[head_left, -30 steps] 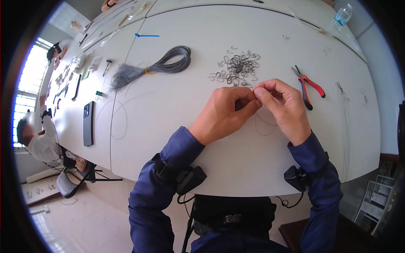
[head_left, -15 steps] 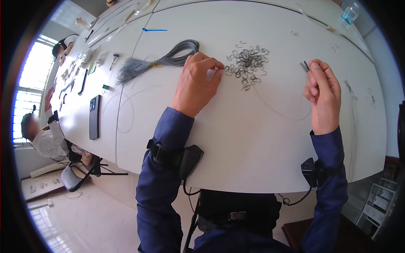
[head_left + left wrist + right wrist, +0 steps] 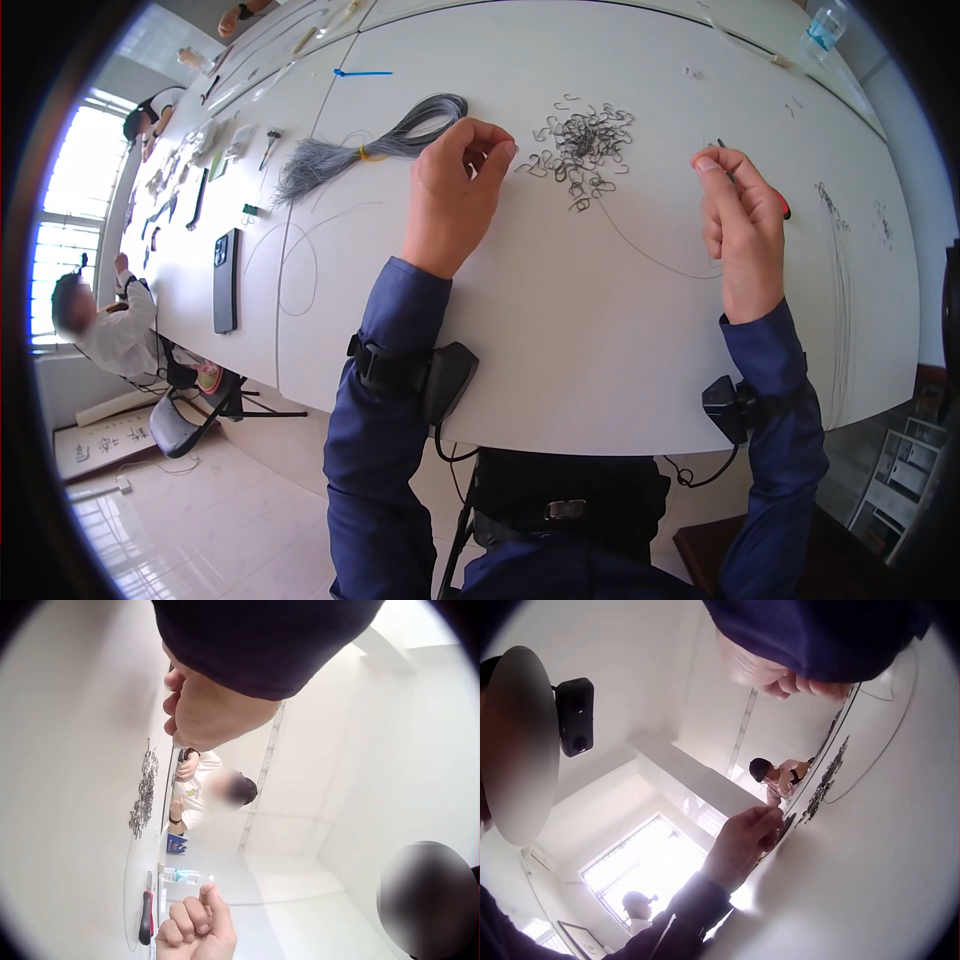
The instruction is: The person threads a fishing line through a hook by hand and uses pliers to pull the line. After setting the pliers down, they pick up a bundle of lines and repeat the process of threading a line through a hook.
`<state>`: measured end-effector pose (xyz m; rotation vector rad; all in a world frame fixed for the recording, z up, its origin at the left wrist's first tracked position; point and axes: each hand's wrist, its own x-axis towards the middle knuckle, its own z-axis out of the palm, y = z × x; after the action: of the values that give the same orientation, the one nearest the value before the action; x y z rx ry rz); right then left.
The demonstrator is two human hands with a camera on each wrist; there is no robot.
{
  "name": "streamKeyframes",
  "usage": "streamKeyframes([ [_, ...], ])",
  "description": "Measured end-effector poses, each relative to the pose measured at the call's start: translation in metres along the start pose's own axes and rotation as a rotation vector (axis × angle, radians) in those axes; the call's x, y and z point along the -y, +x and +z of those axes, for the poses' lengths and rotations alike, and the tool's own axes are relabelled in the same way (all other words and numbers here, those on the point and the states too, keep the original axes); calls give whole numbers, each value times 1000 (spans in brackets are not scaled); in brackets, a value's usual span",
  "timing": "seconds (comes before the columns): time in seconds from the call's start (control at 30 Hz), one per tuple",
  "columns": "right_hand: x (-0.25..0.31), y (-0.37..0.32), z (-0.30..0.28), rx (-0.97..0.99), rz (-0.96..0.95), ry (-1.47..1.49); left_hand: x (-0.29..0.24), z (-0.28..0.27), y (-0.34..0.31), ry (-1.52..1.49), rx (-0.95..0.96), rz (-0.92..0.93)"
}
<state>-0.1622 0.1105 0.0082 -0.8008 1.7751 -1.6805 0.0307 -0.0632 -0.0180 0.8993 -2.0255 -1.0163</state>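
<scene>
Thumb and index tips of my left hand come together between the grey wire bundle and the pile of small metal hooks; whether they pinch anything is too small to tell. My right hand has its fingers curled and thumb against the index finger, partly covering the red-handled pliers. A thin wire curves from the hooks toward this hand, and in the right wrist view the wire loops back to the curled fingers.
A black phone, a blue tie and loose wire lie on the left. Long thin wires run along the right side of the table. A bottle stands at the back right. Other people sit farther off.
My hands were together below the hooks and have parted, left hand toward the bundle, right hand over the pliers. The wire now stretches between the hooks and my right hand.
</scene>
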Motion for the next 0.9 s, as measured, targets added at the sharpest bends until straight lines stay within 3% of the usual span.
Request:
streamKeyframes([
  [0.17, 2, -9, 8, 107, 55, 10, -28, 8, -12, -454, 158, -190],
  [0.43, 0, -17, 16, 265, 163, 96, -45, 28, -29, -658, 306, -189],
  [0.63, -1, -16, 17, 266, 210, 82, -40, 35, -32, -649, 336, -191],
  [0.83, 3, -19, 20, 263, 242, 80, -36, 44, -37, -389, 280, -26],
  [0.9, 1, -18, 20, 250, 233, 90, -36, 44, -37, -430, 277, -40],
])
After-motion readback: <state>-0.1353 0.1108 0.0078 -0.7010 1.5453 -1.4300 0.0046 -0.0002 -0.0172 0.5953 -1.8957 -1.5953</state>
